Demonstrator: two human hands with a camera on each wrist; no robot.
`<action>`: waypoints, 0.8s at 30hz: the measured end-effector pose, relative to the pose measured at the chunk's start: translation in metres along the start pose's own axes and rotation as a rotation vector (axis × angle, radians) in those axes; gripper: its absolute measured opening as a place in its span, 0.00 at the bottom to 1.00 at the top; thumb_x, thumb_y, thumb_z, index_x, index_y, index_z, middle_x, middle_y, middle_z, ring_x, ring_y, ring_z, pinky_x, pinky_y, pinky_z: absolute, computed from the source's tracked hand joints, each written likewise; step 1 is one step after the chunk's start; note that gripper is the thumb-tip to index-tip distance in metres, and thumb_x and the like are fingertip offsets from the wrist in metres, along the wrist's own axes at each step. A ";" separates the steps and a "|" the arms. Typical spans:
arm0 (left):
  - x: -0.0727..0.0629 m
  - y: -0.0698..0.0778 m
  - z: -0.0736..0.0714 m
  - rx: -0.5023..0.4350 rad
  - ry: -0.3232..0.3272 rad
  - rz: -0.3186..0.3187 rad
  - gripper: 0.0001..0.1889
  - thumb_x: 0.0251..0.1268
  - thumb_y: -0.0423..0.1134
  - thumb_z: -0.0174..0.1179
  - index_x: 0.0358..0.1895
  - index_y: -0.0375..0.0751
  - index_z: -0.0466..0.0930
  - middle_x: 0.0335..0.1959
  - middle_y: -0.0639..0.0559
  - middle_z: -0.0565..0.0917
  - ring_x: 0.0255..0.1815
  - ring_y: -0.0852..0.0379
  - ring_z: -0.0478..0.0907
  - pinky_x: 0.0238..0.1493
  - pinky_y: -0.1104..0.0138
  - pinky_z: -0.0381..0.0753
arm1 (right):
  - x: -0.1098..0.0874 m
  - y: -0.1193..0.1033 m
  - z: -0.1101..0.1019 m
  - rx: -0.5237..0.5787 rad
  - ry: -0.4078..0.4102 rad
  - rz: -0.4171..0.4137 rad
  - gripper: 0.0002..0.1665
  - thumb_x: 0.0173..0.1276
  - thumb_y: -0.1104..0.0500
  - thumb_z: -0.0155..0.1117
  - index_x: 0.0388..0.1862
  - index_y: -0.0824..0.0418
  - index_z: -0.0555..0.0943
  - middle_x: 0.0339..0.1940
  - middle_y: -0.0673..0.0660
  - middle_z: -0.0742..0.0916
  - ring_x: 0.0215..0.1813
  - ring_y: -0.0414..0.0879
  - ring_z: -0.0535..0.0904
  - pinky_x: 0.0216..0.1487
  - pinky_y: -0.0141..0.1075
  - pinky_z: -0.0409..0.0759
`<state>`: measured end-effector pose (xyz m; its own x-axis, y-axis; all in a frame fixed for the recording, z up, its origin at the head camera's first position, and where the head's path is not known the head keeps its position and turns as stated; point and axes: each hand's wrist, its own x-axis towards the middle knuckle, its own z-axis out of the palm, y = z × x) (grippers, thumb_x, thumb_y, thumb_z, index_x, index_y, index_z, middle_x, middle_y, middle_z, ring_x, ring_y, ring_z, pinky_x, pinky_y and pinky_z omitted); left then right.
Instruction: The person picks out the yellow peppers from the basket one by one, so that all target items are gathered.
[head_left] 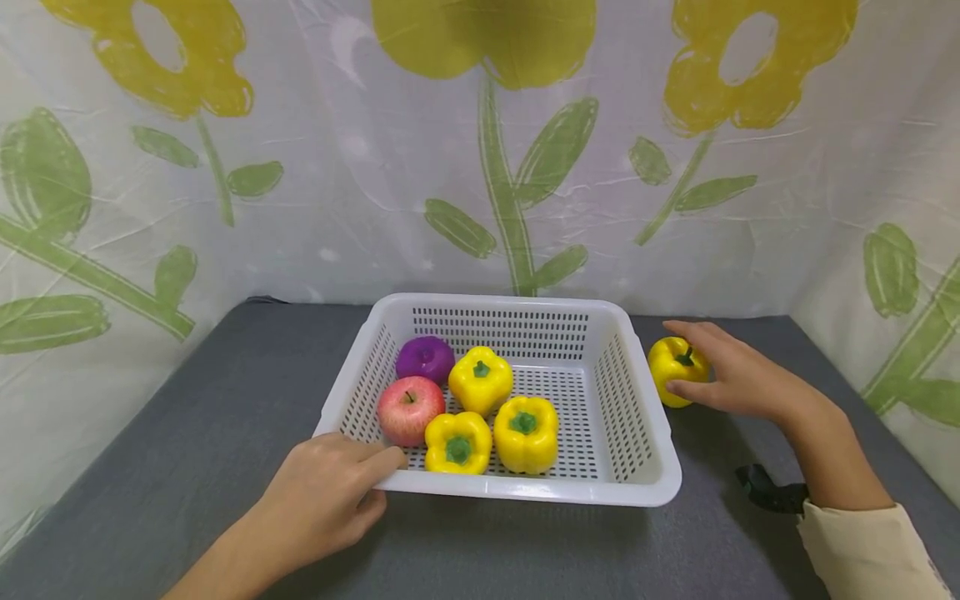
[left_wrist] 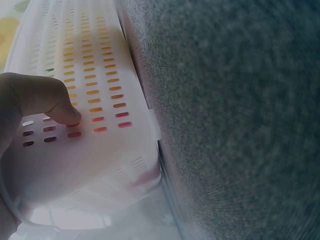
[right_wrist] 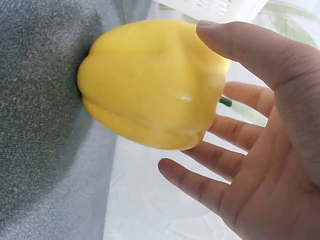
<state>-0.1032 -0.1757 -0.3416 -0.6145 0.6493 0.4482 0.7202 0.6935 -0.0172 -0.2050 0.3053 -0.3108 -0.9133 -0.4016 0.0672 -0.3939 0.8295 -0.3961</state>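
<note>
A white plastic basket (head_left: 637,493) with slotted walls stands on the grey table. My left hand (head_left: 322,492) grips its rim at the near left corner; in the left wrist view the thumb (left_wrist: 55,100) presses on the slotted outer wall. Right of the basket, a yellow bell pepper (head_left: 666,367) with a green stem sits on the table. Around it my right hand (head_left: 742,375) is spread, thumb on the near side and fingers beyond. The right wrist view shows this pepper (right_wrist: 150,85) between loosely extended fingers; whether they touch it is hard to tell.
Inside the basket are a purple round item (head_left: 425,358), a red apple (head_left: 410,410) and three yellow bell peppers (head_left: 481,381), mostly on the left. A black strap (head_left: 771,490) lies by the right wrist. A flower-printed curtain (head_left: 360,208) surrounds the table (head_left: 187,433).
</note>
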 end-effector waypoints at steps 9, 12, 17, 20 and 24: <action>0.000 0.000 0.000 0.002 -0.010 -0.006 0.17 0.39 0.33 0.70 0.36 0.53 0.79 0.26 0.65 0.81 0.21 0.64 0.69 0.25 0.69 0.72 | -0.005 -0.005 -0.008 -0.001 0.035 -0.050 0.46 0.63 0.53 0.73 0.74 0.66 0.64 0.71 0.70 0.66 0.66 0.68 0.66 0.58 0.68 0.67; -0.001 0.000 0.001 0.004 0.014 0.006 0.17 0.38 0.32 0.69 0.36 0.53 0.78 0.25 0.65 0.80 0.21 0.63 0.70 0.26 0.68 0.73 | -0.009 -0.008 -0.015 -0.001 0.051 -0.074 0.45 0.63 0.53 0.73 0.74 0.64 0.64 0.72 0.69 0.65 0.69 0.68 0.63 0.58 0.69 0.66; -0.001 0.001 0.002 -0.013 0.014 0.010 0.18 0.38 0.32 0.69 0.37 0.53 0.78 0.26 0.65 0.81 0.21 0.63 0.70 0.26 0.67 0.74 | -0.013 -0.014 -0.024 0.028 0.081 -0.128 0.44 0.63 0.53 0.73 0.74 0.61 0.65 0.73 0.68 0.66 0.69 0.69 0.63 0.56 0.70 0.66; 0.000 0.001 0.001 -0.008 0.006 0.012 0.17 0.39 0.32 0.69 0.36 0.52 0.78 0.26 0.64 0.82 0.21 0.63 0.71 0.26 0.68 0.74 | -0.012 -0.020 -0.025 0.054 0.102 -0.182 0.43 0.62 0.55 0.74 0.74 0.59 0.67 0.74 0.67 0.66 0.70 0.68 0.63 0.55 0.71 0.66; 0.000 0.000 0.001 0.001 0.011 0.020 0.17 0.39 0.32 0.69 0.36 0.52 0.78 0.27 0.64 0.82 0.21 0.63 0.73 0.26 0.67 0.75 | -0.006 -0.032 -0.025 0.080 0.116 -0.229 0.42 0.61 0.56 0.74 0.73 0.58 0.68 0.74 0.64 0.68 0.71 0.66 0.63 0.57 0.71 0.65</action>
<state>-0.1033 -0.1751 -0.3428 -0.5961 0.6598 0.4575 0.7324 0.6803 -0.0269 -0.1893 0.2909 -0.2755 -0.8091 -0.5242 0.2657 -0.5861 0.6870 -0.4295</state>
